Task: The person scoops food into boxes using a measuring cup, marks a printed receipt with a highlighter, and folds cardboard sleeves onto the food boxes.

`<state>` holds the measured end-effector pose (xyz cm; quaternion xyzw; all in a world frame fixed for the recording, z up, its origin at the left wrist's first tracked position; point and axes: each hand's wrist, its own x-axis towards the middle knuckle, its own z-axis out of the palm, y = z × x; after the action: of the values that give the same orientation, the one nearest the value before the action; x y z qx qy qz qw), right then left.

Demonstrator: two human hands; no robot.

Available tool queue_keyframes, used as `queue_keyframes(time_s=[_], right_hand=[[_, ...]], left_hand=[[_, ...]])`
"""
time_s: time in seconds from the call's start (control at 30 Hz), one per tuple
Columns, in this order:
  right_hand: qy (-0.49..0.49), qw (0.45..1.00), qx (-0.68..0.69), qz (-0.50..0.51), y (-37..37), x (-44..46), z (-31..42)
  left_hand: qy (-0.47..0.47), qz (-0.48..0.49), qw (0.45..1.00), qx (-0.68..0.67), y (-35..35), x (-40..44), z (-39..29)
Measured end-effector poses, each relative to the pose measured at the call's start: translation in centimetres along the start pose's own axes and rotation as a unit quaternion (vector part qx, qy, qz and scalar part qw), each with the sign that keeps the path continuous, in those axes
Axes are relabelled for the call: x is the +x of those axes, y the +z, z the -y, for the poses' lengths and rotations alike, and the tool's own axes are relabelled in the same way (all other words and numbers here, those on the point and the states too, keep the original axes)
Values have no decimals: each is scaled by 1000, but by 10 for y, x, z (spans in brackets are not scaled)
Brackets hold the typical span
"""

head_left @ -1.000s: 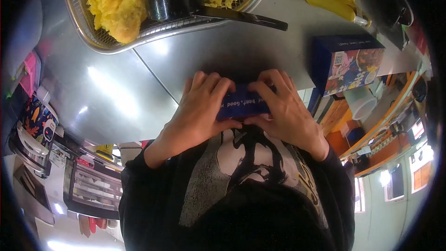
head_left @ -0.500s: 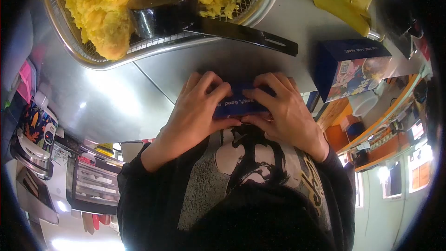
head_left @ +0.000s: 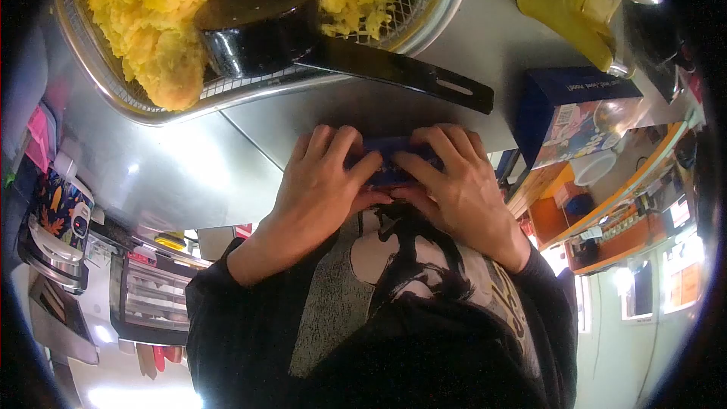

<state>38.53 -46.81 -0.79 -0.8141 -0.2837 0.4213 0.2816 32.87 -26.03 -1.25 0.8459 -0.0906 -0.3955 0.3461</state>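
Note:
My left hand is closed on the left side of a small dark blue cardboard box, close to my shirt at the table's near edge. On its other side my right hand grips it too, with fingers bent over the top and thumb underneath. Both thumbs nearly meet below the box. Much of it is hidden by my fingers. Beyond my hands, a black scoop with a long slotted handle rests on yellow mash in a wire mesh basket with a metal rim.
A similar blue box with a floral print stands at the right on the metal table. Behind it are a yellow plastic container and dark items. Shelves lie to the right, and a patterned appliance to the left.
My fingers have shifted on the small box, and its white lettering shows less now. The basket, scoop and standing box sit slightly lower in view.

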Motion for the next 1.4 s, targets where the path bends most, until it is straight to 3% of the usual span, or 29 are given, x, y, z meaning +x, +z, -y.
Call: queue_keyframes(time_s=[0.07, 0.2, 0.37, 0.6, 0.97, 1.1, 1.4], right_hand=[[11, 1000, -2, -10, 0, 1, 3], [21, 997, -67, -40, 1, -1, 8], [24, 998, -43, -46, 5, -3, 5], [-2, 999, -3, -33, -1, -8, 7], [14, 999, -41, -23, 4, -4, 12], [20, 996, -90, -20, 5, -2, 16], [37, 997, -65, -31, 9, -3, 13]], left_hand=[[22, -43, 998, 36, 1, 2, 1], [8, -16, 999, 32, 3, 2, 2], [20, -98, 995, 29, 15, 6, 9], [16, -82, 995, -47, 3, -5, 1], [-3, -36, 999, 22, 7, -3, -4], [7, -61, 997, 36, 12, -2, -3], [-73, -80, 994, -29, 12, 0, -5]])
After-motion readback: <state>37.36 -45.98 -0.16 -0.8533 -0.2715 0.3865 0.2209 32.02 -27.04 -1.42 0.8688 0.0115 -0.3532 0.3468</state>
